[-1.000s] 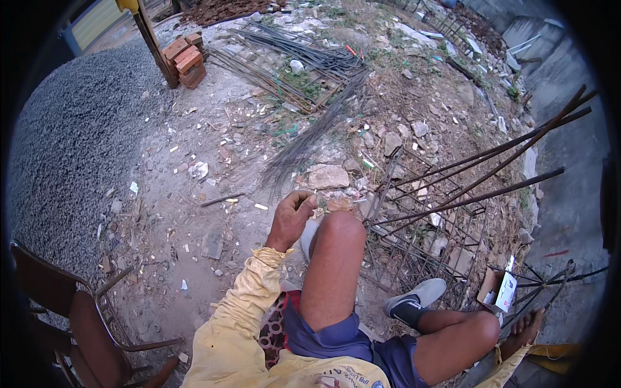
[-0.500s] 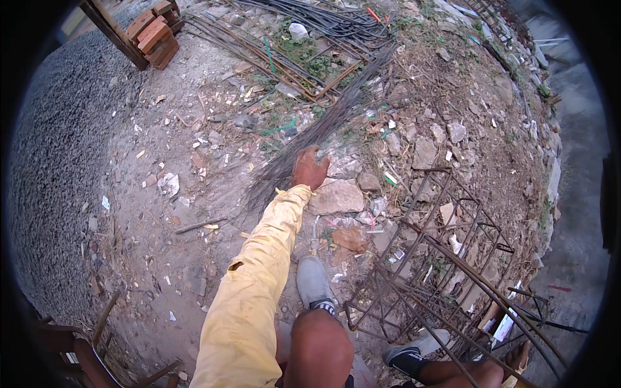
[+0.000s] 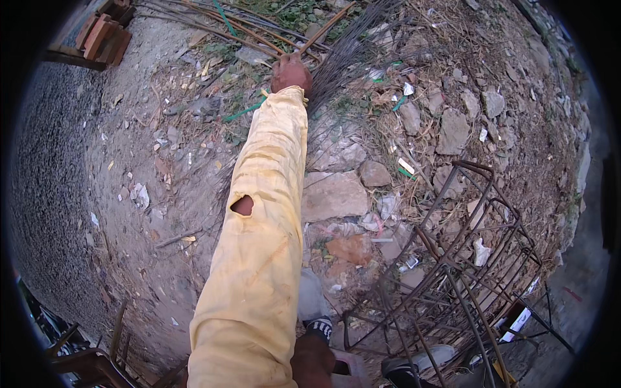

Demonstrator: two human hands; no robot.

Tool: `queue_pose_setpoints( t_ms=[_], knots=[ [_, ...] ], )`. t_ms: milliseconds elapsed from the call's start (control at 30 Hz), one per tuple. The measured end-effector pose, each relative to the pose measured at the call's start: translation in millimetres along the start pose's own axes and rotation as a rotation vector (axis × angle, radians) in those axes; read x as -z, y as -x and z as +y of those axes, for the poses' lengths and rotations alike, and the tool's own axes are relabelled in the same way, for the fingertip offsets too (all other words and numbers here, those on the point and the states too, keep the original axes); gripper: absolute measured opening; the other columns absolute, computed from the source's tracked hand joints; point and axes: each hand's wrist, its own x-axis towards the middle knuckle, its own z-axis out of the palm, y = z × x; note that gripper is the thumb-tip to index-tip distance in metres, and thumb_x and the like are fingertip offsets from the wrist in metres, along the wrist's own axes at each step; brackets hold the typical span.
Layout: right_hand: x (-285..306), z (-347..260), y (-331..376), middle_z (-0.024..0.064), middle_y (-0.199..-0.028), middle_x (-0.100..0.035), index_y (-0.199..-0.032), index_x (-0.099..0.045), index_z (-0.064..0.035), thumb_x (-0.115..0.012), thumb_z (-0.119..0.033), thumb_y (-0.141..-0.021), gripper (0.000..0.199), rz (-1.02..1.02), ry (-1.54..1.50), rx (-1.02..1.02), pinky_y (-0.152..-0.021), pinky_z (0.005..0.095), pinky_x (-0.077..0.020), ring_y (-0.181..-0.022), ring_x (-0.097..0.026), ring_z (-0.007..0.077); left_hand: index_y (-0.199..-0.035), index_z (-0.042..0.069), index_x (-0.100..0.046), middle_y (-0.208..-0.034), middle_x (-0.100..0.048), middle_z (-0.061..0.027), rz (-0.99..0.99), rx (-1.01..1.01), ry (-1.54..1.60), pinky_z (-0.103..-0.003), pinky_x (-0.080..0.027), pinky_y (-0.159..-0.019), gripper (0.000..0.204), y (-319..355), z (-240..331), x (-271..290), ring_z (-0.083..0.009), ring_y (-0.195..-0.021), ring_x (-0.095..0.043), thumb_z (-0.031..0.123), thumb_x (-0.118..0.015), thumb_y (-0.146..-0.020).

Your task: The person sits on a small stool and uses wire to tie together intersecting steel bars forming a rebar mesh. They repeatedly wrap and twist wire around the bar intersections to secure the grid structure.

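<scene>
My left hand point(image 3: 291, 72), at the end of a yellow sleeve with a hole in it, is stretched far forward and low over the ground. Its knuckles face up and the fingers curl under, so what they hold, if anything, is hidden. Right beside it lies a long bundle of thin dark wires point(image 3: 346, 55). The ends of rusty steel rods point(image 3: 326, 29) meet just beyond the knuckles. A green strip point(image 3: 244, 110) lies left of the wrist. My right hand is out of view.
A welded-looking rebar cage point(image 3: 446, 255) stands at the right, its bars rising near my foot. Flat stones point(image 3: 333, 194) and rubble lie in the middle. Bricks point(image 3: 103, 39) are stacked at far left beside dark gravel point(image 3: 52, 174). A chair-like frame point(image 3: 90, 362) is at lower left.
My left hand has reached farther forward along the wire bundle, from its near part to beside the rod ends, and its fingers now curl under. The view has shifted too.
</scene>
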Motion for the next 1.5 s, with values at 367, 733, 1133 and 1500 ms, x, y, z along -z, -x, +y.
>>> queue_pose_setpoints(
  t_ms=[367, 733, 1133, 1500],
  knots=[
    [-15, 1, -2, -0.007, -0.059, -0.032, -0.088, -0.048, -0.013, -0.053, -0.035, -0.095, 0.024, -0.022, 0.032, -0.059, -0.038, 0.0191, -0.0246, -0.046, -0.028, 0.0017, -0.126, 0.015, -0.047, -0.135, -0.043, -0.011, -0.093, 0.107, 0.009, -0.054, -0.039, -0.097, 0.045, -37, 20, -2, -0.0361, -0.129, -0.036, 0.029, -0.057, -0.085],
    [-5, -18, 6, -0.0071, -0.059, -0.032, -0.087, -0.047, -0.0132, -0.052, -0.035, -0.095, 0.024, -0.05, 0.035, 0.111, -0.039, 0.0185, -0.0253, -0.047, -0.029, 0.0015, -0.097, 0.002, -0.054, -0.085, -0.062, -0.025, 0.173, -0.008, 0.575, -0.048, -0.046, -0.073, 0.042, 22, 93, 151, -0.0442, -0.084, -0.06, 0.042, -0.042, -0.096],
    [141, -53, 106, -0.0071, -0.06, -0.032, -0.086, -0.047, -0.0135, -0.052, -0.035, -0.095, 0.024, -0.089, -0.249, 0.636, -0.04, 0.0179, -0.026, -0.048, -0.029, 0.0014, -0.094, 0.005, -0.048, -0.073, -0.054, -0.0115, 0.201, -0.259, 1.087, -0.04, -0.044, -0.064, 0.041, 250, 210, 422, -0.0255, -0.067, -0.055, 0.045, -0.04, -0.098],
    [423, 8, 209, -0.0072, -0.06, -0.032, -0.086, -0.046, -0.0138, -0.052, -0.035, -0.096, 0.024, 0.081, -0.739, 1.183, -0.041, 0.0174, -0.0267, -0.049, -0.03, 0.0013, -0.113, 0.0, -0.055, -0.065, -0.034, 0.0072, -0.06, -0.357, 1.303, -0.016, -0.022, -0.036, 0.036, 408, 217, 653, 0.0001, -0.048, -0.028, 0.032, -0.043, -0.1]
  ],
)
